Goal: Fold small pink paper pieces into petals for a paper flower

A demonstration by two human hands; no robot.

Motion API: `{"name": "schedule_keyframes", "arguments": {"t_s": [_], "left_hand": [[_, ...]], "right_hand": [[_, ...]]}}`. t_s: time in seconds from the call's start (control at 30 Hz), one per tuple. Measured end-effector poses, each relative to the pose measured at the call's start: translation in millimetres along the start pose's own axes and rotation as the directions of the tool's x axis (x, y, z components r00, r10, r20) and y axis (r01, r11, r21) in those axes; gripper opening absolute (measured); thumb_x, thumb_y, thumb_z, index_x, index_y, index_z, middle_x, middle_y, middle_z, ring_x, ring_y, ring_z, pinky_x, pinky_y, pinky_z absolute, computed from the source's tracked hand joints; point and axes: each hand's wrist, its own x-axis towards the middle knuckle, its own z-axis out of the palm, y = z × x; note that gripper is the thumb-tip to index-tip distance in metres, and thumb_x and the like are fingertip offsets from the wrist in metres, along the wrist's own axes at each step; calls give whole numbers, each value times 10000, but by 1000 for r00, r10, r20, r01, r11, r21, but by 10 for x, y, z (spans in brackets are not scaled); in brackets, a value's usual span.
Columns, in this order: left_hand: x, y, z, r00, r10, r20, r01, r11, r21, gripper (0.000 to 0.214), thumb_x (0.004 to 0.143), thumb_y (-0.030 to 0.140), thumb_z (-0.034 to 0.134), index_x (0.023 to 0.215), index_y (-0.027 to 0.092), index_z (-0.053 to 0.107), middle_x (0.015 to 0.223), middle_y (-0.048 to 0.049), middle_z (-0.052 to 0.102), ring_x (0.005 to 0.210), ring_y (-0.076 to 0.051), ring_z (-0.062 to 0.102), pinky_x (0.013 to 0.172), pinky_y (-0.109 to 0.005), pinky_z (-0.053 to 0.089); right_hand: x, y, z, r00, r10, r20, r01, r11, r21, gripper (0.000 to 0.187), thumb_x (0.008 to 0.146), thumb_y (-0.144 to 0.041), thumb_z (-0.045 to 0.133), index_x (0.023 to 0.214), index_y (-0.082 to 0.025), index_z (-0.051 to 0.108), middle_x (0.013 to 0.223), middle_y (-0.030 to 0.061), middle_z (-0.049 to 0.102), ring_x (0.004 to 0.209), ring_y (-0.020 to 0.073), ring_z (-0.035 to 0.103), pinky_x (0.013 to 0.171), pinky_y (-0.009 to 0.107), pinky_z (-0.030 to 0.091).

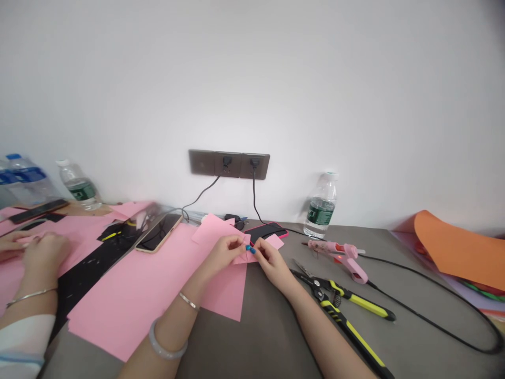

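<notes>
My left hand [224, 254] and my right hand [270, 258] meet over the grey table, fingertips pinched close together. Between them is a small folded piece of pink paper [241, 259], gripped by the left fingers and, at its right edge, by the right ones. Blue shows at the fingertips where the hands meet, apparently nail colour. Beneath the left forearm lie large pink paper sheets [158, 284]. Just beyond the hands, a phone with a pink-red edge [264, 231] rests on the table, and a small pink paper scrap [275, 241] sits beside the right hand.
To the right are a pink glue gun [347, 258] with a looping cord, yellow-black pliers [335, 300], a water bottle [321, 206] and orange paper [461, 247]. Another phone [160, 233] lies on the left sheets. A co-worker's hands [43, 252] handle pink paper farther left. Cords run to wall sockets [229, 164].
</notes>
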Motion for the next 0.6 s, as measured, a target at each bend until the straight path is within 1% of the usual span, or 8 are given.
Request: {"name": "schedule_keyframes", "arguments": {"t_s": [0.1, 0.2, 0.27, 0.33, 0.43, 0.5, 0.6], "left_hand": [[48, -63, 15, 998, 26, -50, -27, 999, -19, 498, 763, 577, 631, 575, 173, 410, 576, 57, 347, 564, -92, 326, 542, -229, 254], [70, -103, 14, 997, 31, -75, -35, 998, -49, 508, 760, 576, 635, 554, 175, 401, 559, 58, 341, 560, -94, 333, 548, -231, 262], [63, -116, 9, 999, 2, -52, -6, 998, -67, 482, 756, 564, 646, 566, 173, 439, 555, 54, 371, 552, -97, 358, 544, -233, 270], [45, -120, 9, 999, -42, -7, 41, 996, -80, 418, 728, 534, 690, 627, 163, 523, 571, 42, 443, 566, -110, 419, 551, -236, 302], [23, -114, 22, 997, -70, 30, 73, 992, -98, 354, 675, 464, 758, 720, 147, 605, 625, 13, 549, 626, -140, 512, 588, -250, 357], [21, -102, 34, 997, -69, 27, 71, 991, -111, 345, 685, 451, 749, 686, 148, 585, 618, 12, 554, 608, -135, 517, 581, -249, 361], [24, -77, 45, 996, -81, 26, 83, 990, -110, 376, 713, 454, 712, 612, 169, 490, 558, 37, 506, 536, -113, 485, 546, -238, 346]], "right_hand": [[-4, -37, 14, 1000, -10, -19, 10, 1000, -4, 333, 932, -446, 487, 692, -216, 464, 639, -34, 396, 596, 144, 371, 547, 260, 306], [3, -51, 19, 1000, 26, -14, -26, 999, 28, 338, 898, -495, 532, 713, -214, 503, 658, -23, 463, 591, 147, 436, 534, 255, 344], [14, -43, 15, 997, 74, -28, -72, 994, 77, 355, 864, -542, 561, 729, -216, 522, 634, -25, 484, 550, 145, 462, 506, 254, 354], [26, -26, 8, 993, 109, -51, -102, 987, 123, 377, 834, -581, 582, 742, -218, 538, 592, -32, 487, 508, 144, 469, 483, 256, 359], [38, -5, 0, 990, 121, -79, -108, 982, 153, 397, 805, -604, 608, 735, -217, 551, 546, -37, 492, 476, 142, 467, 469, 258, 364], [40, 5, 1, 987, 121, -103, -103, 981, 161, 398, 798, -601, 621, 729, -215, 556, 538, -37, 497, 468, 138, 470, 464, 255, 367], [37, 17, 5, 980, 140, -139, -114, 976, 184, 403, 786, -605, 634, 745, -211, 563, 527, -41, 498, 458, 131, 470, 450, 245, 363]]}}
